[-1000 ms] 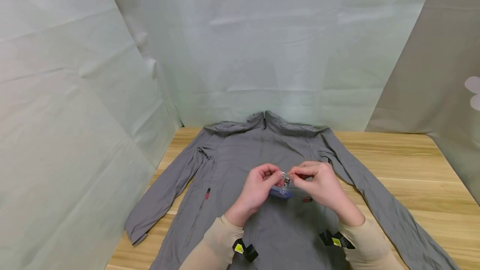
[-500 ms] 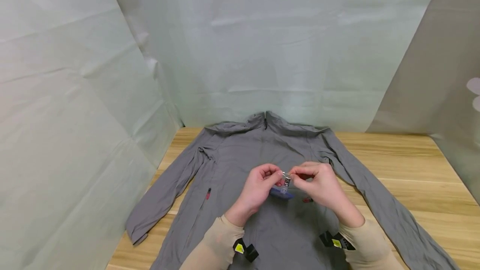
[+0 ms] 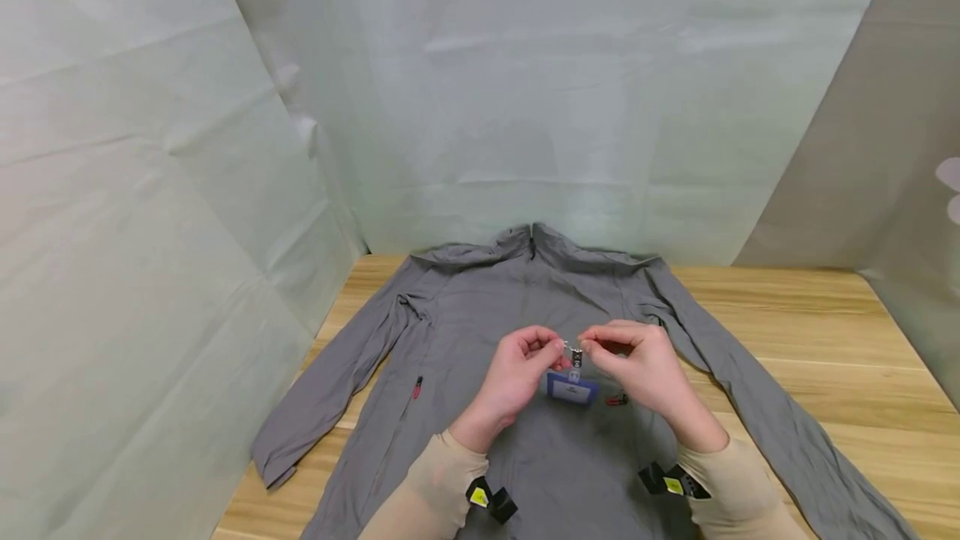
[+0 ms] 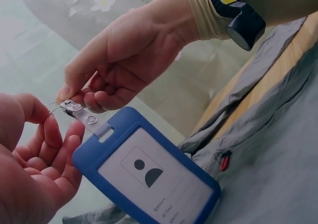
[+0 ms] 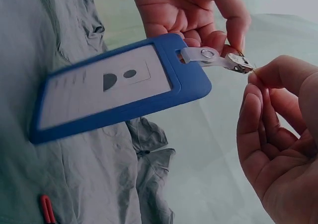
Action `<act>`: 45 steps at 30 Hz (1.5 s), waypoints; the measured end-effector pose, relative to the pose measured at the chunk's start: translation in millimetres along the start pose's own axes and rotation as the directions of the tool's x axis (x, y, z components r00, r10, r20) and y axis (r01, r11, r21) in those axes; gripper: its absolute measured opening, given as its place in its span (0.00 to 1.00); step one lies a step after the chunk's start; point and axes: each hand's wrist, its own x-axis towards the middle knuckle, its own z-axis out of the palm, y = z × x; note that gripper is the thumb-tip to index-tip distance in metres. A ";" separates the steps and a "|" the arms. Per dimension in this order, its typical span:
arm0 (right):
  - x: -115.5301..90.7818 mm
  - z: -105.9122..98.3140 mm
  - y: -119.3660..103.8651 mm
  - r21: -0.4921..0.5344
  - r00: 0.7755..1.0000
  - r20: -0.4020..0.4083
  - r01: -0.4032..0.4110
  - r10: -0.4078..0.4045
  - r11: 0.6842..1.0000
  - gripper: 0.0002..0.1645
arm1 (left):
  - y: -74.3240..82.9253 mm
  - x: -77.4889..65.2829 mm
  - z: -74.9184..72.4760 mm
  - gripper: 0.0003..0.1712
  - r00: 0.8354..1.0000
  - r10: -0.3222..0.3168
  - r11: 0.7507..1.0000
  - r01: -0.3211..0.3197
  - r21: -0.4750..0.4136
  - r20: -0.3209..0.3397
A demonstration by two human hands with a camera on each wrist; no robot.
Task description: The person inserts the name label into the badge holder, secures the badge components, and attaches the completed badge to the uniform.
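Observation:
A blue badge holder (image 3: 572, 390) hangs from a clear strap (image 4: 94, 123) and a small metal clip (image 4: 71, 106). From the clip runs a thin wire pin (image 4: 53, 104), two separate strands of it showing in the left wrist view. My left hand (image 3: 519, 369) pinches the pin between thumb and forefinger on one side. On the other side my right hand (image 3: 636, 363) pinches the pin beside the clip, its fingertips partly hiding it. In the right wrist view the holder (image 5: 119, 87) tilts, its card with a person symbol facing the camera. Both hands are above the grey jacket (image 3: 480, 307).
The jacket lies spread on a wooden table (image 3: 847, 357), sleeves out to both sides. Red zipper pulls mark its pockets, one on the left (image 3: 417, 387) and one near my right hand (image 3: 617, 400). Pale sheeting (image 3: 480, 107) stands behind and beside the table.
The badge holder has turned from nearly edge-on to showing its card side, dropping a little lower and to the right. My right fingertips have shifted slightly; the left hand stays put.

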 end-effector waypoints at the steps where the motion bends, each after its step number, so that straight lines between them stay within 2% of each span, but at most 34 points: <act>1: 0.0 0.2 -0.9 0.010 1.000 -0.003 -0.012 0.012 1.000 0.05 | 0.3 -0.2 -0.2 0.15 1.000 0.004 1.000 -0.004 -0.002 -0.001; 6: -0.2 3.1 -2.1 0.073 0.997 -0.011 -0.072 0.073 0.995 0.06 | 1.7 -1.0 -0.6 0.17 1.000 0.020 1.000 -0.020 -0.015 -0.021; 14: 1.4 5.1 -2.1 0.147 0.991 0.009 -0.136 0.137 0.980 0.13 | 4.0 0.0 -0.8 0.16 0.997 0.025 0.999 -0.028 -0.042 -0.077; 19: 1.6 6.4 -3.0 0.173 0.991 0.013 -0.133 0.133 0.976 0.15 | 5.4 0.7 -1.7 0.18 0.996 0.024 0.998 -0.029 -0.048 -0.090; 25: 1.8 8.6 -3.3 0.197 0.994 -0.002 -0.111 0.114 0.974 0.14 | 9.8 -0.1 -3.1 0.18 0.997 0.026 0.998 -0.030 -0.054 -0.077; 32: 4.1 8.3 -5.8 0.174 0.993 -0.015 -0.112 0.116 0.978 0.13 | 13.9 -0.8 -2.8 0.16 0.997 0.019 0.998 -0.023 -0.050 -0.080; 38: 4.6 6.7 -9.0 0.155 0.990 -0.024 -0.133 0.138 0.979 0.12 | 15.2 0.3 -1.0 0.19 0.998 0.017 0.998 -0.021 -0.052 -0.068; 45: 4.3 6.3 -10.8 0.167 0.986 -0.039 -0.154 0.163 0.974 0.12 | 17.4 1.4 2.5 0.15 0.997 0.018 0.998 -0.023 -0.056 -0.075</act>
